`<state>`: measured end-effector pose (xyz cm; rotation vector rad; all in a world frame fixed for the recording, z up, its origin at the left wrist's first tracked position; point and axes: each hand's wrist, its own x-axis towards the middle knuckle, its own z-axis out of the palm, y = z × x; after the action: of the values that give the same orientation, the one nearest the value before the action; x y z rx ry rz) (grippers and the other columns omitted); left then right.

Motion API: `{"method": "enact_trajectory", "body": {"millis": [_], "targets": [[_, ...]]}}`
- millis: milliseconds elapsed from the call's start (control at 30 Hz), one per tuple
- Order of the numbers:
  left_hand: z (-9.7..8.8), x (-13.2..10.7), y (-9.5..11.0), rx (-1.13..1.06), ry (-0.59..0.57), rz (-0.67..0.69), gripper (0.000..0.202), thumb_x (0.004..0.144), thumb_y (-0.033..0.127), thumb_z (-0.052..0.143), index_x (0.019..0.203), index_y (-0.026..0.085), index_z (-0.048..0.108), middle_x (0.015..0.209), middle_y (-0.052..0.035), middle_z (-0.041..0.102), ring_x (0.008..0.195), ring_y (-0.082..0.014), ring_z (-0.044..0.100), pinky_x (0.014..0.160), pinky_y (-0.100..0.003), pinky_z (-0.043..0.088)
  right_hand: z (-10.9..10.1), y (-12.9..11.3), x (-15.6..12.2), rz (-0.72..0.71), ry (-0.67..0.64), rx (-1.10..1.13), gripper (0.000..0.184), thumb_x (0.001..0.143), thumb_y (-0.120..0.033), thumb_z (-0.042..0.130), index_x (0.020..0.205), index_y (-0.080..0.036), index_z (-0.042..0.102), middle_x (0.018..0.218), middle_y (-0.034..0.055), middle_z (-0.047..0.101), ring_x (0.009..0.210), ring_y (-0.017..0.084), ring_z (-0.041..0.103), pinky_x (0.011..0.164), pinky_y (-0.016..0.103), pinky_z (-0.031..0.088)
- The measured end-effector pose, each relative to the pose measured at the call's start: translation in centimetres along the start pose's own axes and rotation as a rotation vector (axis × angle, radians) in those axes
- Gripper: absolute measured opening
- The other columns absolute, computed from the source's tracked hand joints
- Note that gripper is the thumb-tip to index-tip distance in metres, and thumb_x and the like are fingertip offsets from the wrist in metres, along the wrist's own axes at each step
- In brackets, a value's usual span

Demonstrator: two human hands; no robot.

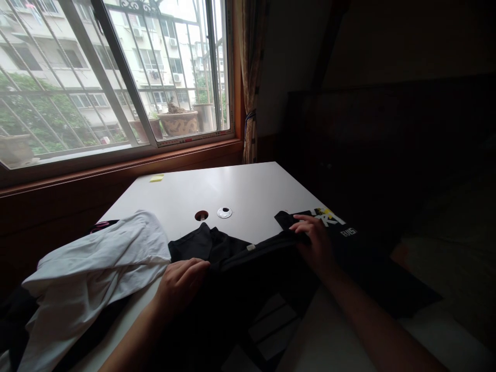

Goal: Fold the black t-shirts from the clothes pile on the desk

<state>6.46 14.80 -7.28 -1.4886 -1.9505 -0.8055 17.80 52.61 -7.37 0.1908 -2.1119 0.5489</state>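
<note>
A black garment point(232, 258) with white and yellow print near its right end lies across the front of a white table point(240, 188). My left hand point(182, 284) rests on its left part, fingers curled down onto the cloth. My right hand point(315, 243) presses on a fold of the same garment near the printed part, fingers bent over the edge. Whether either hand pinches the cloth or only presses it is hard to see in the dim light.
A white garment point(96, 268) is heaped at the left, over dark cloth. The tabletop has a round cable hole point(201, 215), a white cap point(224, 212) and a yellow note point(156, 178). A barred window point(116, 77) is behind; dark furniture stands right.
</note>
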Motion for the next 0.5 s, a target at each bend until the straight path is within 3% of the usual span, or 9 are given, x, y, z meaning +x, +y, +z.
{"method": "enact_trajectory", "body": {"millis": [167,267,333,500], "targets": [[0.3,-0.5,0.0,-0.021,0.031,-0.111,0.017,0.099,0.018,0.056,0.116,0.022,0.059,0.08,0.0013,0.073,0.058,-0.0102,0.066,0.057,-0.02,0.05,0.4,0.6,-0.4,0.068,0.002,-0.111,0.007,0.094,-0.028,0.062,0.093,-0.028,0.055,0.094,0.0044,0.066,0.106,0.03,0.058,0.094,0.052,0.049],[0.4,-0.5,0.4,-0.066,-0.017,-0.168,0.023,0.099,0.02,0.057,0.121,0.024,0.058,0.083,0.0024,0.074,0.059,-0.0099,0.067,0.06,-0.019,0.05,0.6,1.0,-0.4,0.074,-0.006,-0.161,0.006,0.095,-0.03,0.061,0.096,-0.027,0.056,0.095,0.005,0.065,0.1,0.029,0.058,0.09,0.05,0.05],[0.4,-0.4,0.6,-0.139,-0.103,-0.251,0.028,0.099,0.02,0.055,0.126,0.025,0.056,0.08,0.0039,0.073,0.059,-0.0098,0.065,0.059,-0.019,0.049,0.7,1.1,-0.3,0.076,-0.002,-0.17,0.004,0.096,-0.028,0.059,0.098,-0.026,0.057,0.097,0.0055,0.063,0.098,0.028,0.058,0.09,0.049,0.049],[1.0,0.3,1.1,-0.423,-0.459,-0.491,0.045,0.096,0.021,0.053,0.141,0.028,0.048,0.076,0.0065,0.063,0.059,-0.0087,0.055,0.058,-0.019,0.043,1.3,1.1,-0.6,0.152,-0.03,-0.141,0.008,0.095,-0.025,0.058,0.102,-0.025,0.061,0.103,0.0071,0.056,0.099,0.026,0.061,0.087,0.042,0.052]]}}
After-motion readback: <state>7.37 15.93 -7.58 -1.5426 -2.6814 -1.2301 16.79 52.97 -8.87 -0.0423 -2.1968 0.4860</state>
